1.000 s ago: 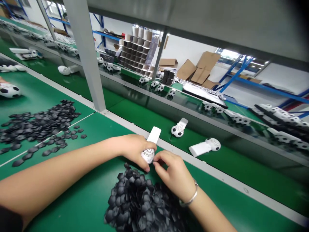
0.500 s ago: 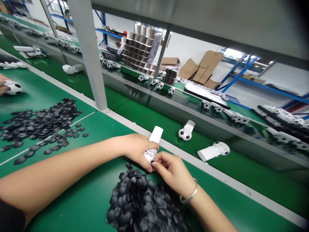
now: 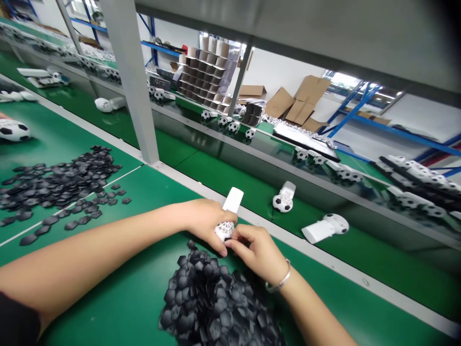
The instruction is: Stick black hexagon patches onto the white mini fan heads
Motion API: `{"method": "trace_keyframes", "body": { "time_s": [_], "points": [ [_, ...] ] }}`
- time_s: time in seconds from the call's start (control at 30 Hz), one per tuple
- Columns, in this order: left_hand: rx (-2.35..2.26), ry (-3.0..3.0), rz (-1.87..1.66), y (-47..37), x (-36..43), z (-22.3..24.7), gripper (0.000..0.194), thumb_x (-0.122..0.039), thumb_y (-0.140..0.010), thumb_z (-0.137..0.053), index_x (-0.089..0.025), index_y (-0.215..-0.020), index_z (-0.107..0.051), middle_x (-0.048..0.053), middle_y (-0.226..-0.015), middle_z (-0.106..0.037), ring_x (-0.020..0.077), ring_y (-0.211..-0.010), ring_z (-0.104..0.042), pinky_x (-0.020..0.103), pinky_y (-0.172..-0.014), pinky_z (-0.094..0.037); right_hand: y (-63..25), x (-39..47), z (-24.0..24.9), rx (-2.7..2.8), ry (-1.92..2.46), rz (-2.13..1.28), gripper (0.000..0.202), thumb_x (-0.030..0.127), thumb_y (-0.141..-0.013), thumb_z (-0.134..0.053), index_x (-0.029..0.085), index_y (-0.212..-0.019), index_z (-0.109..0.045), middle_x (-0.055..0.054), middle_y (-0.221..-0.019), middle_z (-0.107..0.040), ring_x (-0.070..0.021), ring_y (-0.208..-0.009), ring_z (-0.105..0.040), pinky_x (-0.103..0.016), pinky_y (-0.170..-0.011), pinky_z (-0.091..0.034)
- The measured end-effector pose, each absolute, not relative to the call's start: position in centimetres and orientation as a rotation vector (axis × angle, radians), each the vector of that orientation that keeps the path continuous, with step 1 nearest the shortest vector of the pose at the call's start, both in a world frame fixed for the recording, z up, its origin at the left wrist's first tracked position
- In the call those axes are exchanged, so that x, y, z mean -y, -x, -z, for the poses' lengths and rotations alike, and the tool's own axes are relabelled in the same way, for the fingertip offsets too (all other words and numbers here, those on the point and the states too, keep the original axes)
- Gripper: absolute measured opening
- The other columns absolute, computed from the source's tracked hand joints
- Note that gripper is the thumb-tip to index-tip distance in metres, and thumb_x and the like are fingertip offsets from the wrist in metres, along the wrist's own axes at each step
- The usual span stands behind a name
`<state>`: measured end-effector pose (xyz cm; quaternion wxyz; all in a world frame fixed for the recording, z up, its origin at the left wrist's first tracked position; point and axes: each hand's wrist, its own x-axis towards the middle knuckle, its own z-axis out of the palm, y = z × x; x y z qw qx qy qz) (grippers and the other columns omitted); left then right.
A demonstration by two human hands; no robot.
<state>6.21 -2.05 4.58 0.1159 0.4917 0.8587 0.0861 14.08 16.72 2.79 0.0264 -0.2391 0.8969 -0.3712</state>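
My left hand (image 3: 203,222) grips a small white handheld fan (image 3: 230,209), its round grille head down by my fingers and its flat handle pointing away. My right hand (image 3: 257,252) pinches at the grille (image 3: 223,230), apparently pressing a small black piece onto it; the piece is mostly hidden by my fingertips. Just below both hands lies a heap of black hexagonal pieces (image 3: 219,302) on the green table (image 3: 118,298).
Two finished football-patterned fans (image 3: 283,198) (image 3: 326,228) ride the green conveyor belt (image 3: 223,173) beyond a metal rail. A second spread of black pieces (image 3: 57,182) lies left. A grey post (image 3: 131,81) stands ahead. Another person's fan (image 3: 13,130) is at far left.
The two fans on the conveyor have drifted right. My hands stay together on the white fan, the right fingers shifting slightly on the grille.
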Motion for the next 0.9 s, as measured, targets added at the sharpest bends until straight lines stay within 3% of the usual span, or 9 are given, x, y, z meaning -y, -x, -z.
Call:
{"method": "trace_keyframes", "body": {
  "time_s": [0.2, 0.43, 0.63, 0.77, 0.9],
  "points": [
    [-2.570, -1.583, -0.162, -6.6, 1.3, -4.5, 0.058, -0.065, -0.058, -0.069, -0.027, -0.101, -0.060, 0.002, -0.073, -0.066, 0.0255, -0.066, -0.063, 0.028, -0.050, -0.038, -13.6, -16.9, -3.4, -2.834, 0.610, 0.959, 0.022, 0.020, -0.074, -0.074, 0.018, -0.059, -0.058, 0.004, -0.057, -0.058, -0.0106, -0.054, -0.048, -0.022, -0.052, -0.031],
    [-2.627, -1.649, -0.110, -7.3, 0.7, -4.4, 0.048, -0.057, -0.061, -0.068, -0.024, -0.096, -0.064, 0.005, -0.070, -0.067, 0.0277, -0.064, -0.063, 0.033, -0.053, -0.043, -13.3, -16.5, -3.7, -2.827, 0.341, 1.022, 0.026, 0.023, -0.060, -0.083, 0.017, -0.055, -0.058, 0.005, -0.054, -0.059, -0.0111, -0.052, -0.050, -0.021, -0.047, -0.031],
    [-2.629, -1.427, -0.080, -6.2, 2.3, -5.1, 0.062, -0.067, -0.059, -0.066, -0.030, -0.109, -0.059, 0.003, -0.073, -0.065, 0.0256, -0.065, -0.062, 0.028, -0.052, -0.038, -14.4, -16.8, -2.6, -2.839, 0.709, 1.003, 0.007, 0.013, -0.079, -0.068, 0.019, -0.075, -0.070, 0.000, -0.073, -0.067, -0.0141, -0.069, -0.059, -0.024, -0.065, -0.043],
    [-2.660, -1.280, -0.083, -5.4, 3.6, -5.9, 0.066, -0.055, -0.062, -0.069, -0.028, -0.120, -0.053, 0.004, -0.081, -0.066, 0.0245, -0.070, -0.061, 0.027, -0.054, -0.036, -14.9, -16.5, -1.6, -2.688, 0.922, 0.978, 0.017, 0.016, -0.082, -0.068, 0.021, -0.098, -0.072, -0.003, -0.097, -0.066, -0.0156, -0.087, -0.062, -0.025, -0.077, -0.048],
    [-2.744, -1.343, -0.003, -4.9, 3.4, -5.7, 0.055, -0.057, -0.058, -0.071, -0.021, -0.099, -0.062, 0.006, -0.078, -0.064, 0.0261, -0.072, -0.060, 0.032, -0.062, -0.040, -15.6, -15.0, -1.2, -2.844, 1.004, 0.567, 0.010, 0.018, -0.088, -0.060, 0.016, -0.090, -0.070, -0.007, -0.090, -0.063, -0.0189, -0.082, -0.060, -0.029, -0.074, -0.049]
  ]
}}
